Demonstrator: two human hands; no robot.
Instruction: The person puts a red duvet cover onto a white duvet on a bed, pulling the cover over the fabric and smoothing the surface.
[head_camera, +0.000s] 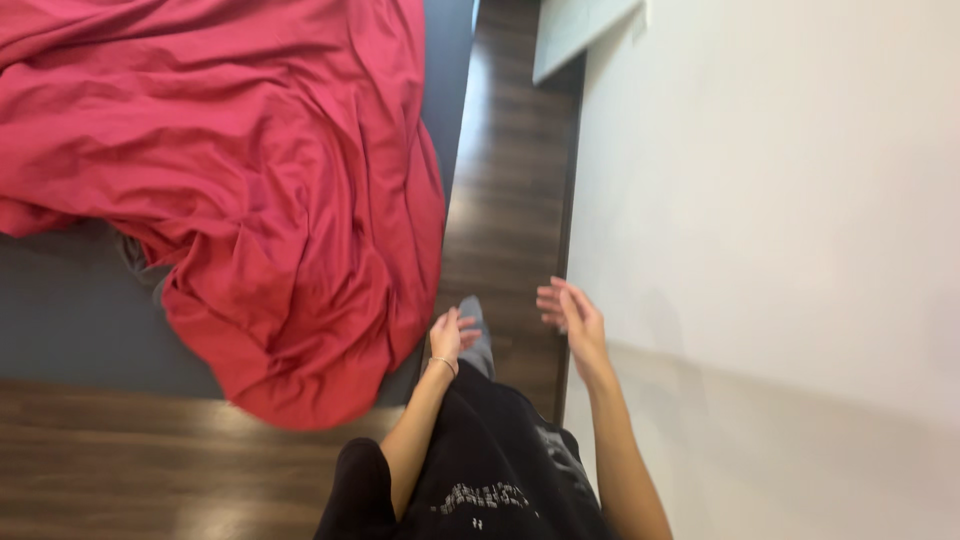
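A crumpled red sheet (250, 170) lies heaped on a dark grey mattress (70, 320) and hangs over its near corner. My left hand (452, 335) is empty, fingers loosely curled, just right of the hanging red cloth without touching it. My right hand (570, 315) is empty too, fingers spread, close to the white wall (780, 220). Between the hands I see my grey-trousered leg (478, 340) and black top (490, 470).
A narrow strip of dark wooden floor (510, 180) runs between the mattress edge and the white wall. More wooden floor (150, 470) lies in front of the mattress at lower left. A pale panel (575, 30) sits at the top by the wall.
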